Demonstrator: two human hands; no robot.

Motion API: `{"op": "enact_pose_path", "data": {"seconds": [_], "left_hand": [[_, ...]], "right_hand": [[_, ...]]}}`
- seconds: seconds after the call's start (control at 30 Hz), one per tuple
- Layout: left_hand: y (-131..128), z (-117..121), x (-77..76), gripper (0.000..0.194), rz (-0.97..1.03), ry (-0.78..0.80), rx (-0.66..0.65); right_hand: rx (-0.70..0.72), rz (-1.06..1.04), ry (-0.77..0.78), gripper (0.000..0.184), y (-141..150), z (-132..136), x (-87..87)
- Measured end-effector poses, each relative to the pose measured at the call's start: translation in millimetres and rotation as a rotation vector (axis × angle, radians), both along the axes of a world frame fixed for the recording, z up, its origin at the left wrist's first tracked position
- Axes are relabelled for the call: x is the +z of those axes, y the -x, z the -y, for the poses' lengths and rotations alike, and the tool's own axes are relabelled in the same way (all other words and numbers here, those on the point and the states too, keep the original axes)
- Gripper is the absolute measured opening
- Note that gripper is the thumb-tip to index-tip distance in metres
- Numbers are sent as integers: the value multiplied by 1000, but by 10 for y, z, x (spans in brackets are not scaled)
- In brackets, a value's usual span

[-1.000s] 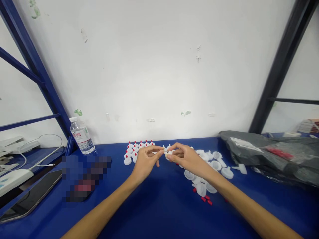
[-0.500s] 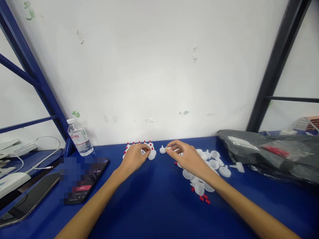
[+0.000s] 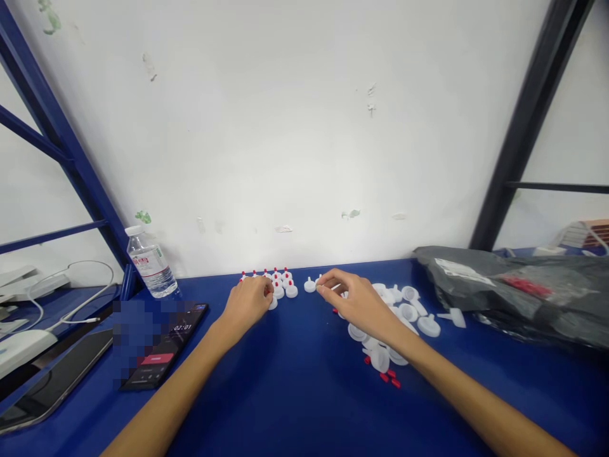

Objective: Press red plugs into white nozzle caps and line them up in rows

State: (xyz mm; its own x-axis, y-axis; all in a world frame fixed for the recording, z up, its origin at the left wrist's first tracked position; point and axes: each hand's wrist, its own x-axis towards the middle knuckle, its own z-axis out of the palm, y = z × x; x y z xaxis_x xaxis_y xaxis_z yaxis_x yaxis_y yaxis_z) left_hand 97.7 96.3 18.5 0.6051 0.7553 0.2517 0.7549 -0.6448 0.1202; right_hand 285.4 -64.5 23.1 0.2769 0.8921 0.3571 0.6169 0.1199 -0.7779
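Note:
My left hand is at the left group of white nozzle caps with red tips. Its thumb and fingers are closed over one front-row cap, whose white base shows beneath them while its tip is hidden. My right hand has thumb and forefinger pinched at a plain white nozzle cap, mostly hidden behind the fingertips. Just left of those fingertips, another white nozzle cap stands upright without a red tip. Under and beside my right wrist lies a loose heap of white caps.
Several small red tips lie by the heap. A grey plastic bag rests at the right. On the left are a water bottle, a lit phone, a dark phone and white cables. A wall stands behind the blue table.
My left hand has moved left, away from a red-tipped cap that now stands uncovered at the group's right end. My right hand has barely moved.

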Motion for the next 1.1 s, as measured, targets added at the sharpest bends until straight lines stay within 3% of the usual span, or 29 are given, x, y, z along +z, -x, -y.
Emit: {"op": "enact_pose_path", "data": {"seconds": [0.33,0.5,0.67,0.77,0.9,1.1], "left_hand": [[-11,65,-1,28,55,-68,-8],[-92,224,70,32,184,-124,-187],[-194,399,-121,40,-10,-110,-318],[-247,482,-291,33,-100,-80,-367],[-278,535,-394,23,-142,-54,-414],[-264,533,-388,25,-155,-48,-443]], "right_hand": [[10,38,-24,17,14,1,5],[75,108,-12,22,29,11,2],[68,580,7,24,72,13,-106],[116,771,23,23,101,16,-178],[176,862,49,21,114,29,-207],[198,873,74,20,127,55,-172]]}}
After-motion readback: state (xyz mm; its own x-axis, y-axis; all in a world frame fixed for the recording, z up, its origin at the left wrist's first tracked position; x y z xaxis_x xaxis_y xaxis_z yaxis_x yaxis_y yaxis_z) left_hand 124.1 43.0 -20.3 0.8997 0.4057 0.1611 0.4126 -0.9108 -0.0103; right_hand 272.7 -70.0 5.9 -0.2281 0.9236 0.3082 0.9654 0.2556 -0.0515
